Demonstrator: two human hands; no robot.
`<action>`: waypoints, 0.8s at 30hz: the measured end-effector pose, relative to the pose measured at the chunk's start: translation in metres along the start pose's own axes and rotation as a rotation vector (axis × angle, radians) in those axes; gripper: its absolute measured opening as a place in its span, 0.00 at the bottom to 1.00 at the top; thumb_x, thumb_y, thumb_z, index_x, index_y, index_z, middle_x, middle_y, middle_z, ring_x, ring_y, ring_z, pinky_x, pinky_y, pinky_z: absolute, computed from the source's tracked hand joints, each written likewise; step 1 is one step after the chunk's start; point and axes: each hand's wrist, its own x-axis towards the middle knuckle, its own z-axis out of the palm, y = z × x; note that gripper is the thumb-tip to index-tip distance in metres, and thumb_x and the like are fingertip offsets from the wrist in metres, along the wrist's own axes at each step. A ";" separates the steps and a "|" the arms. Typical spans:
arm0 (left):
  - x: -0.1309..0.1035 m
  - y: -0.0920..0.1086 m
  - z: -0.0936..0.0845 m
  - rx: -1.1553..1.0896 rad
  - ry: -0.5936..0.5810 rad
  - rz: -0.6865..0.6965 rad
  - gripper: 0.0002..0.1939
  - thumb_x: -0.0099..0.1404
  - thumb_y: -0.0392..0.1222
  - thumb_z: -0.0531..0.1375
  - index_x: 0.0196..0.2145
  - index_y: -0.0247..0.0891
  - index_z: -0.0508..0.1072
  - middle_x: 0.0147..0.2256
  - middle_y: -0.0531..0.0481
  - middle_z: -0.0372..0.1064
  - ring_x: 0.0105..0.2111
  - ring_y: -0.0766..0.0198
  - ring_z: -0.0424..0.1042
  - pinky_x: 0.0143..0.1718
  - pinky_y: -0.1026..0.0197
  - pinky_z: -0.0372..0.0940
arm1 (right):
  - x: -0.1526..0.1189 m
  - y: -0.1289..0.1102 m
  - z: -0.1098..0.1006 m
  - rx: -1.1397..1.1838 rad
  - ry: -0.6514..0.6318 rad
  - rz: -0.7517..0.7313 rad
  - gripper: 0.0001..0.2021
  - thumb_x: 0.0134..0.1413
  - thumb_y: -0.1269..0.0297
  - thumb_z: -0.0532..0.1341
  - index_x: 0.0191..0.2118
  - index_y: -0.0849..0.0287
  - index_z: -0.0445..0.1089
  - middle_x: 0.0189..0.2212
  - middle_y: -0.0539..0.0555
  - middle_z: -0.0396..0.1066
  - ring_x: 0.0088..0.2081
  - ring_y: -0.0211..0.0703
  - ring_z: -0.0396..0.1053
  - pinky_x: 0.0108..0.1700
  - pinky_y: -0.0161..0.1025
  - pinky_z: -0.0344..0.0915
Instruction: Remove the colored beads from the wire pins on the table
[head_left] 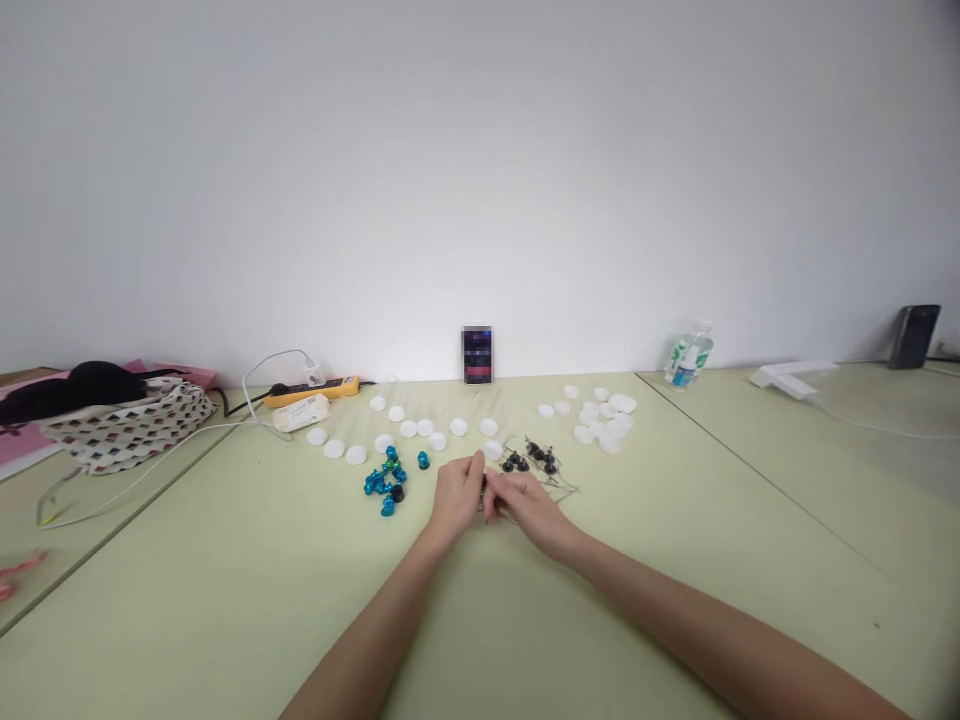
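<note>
Over the middle of the table, my left hand and my right hand meet with fingers closed. Between the fingertips shows a bit of a small dark piece, mostly hidden, its kind unclear. Left of my hands lies a loose pile of shiny blue knob-like parts with a black one among them. One blue part stands apart. Close behind my right hand are several black caps with thin wire-like stems. White round caps are scattered behind the hands, several with faint clear tubes.
More white caps cluster at the right. A phone-like screen leans against the wall. Left stand a yellow power strip, a white packet, cables and a patterned cloth bag. A clear bottle and white stand are right.
</note>
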 end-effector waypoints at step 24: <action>-0.005 0.016 -0.009 -0.336 -0.378 -0.404 0.21 0.53 0.56 0.57 0.18 0.37 0.56 0.15 0.59 0.50 0.17 0.72 0.51 0.17 0.67 0.47 | -0.009 0.016 0.006 -1.062 -0.134 -0.758 0.13 0.59 0.65 0.51 0.25 0.59 0.66 0.23 0.55 0.64 0.29 0.41 0.58 0.33 0.39 0.55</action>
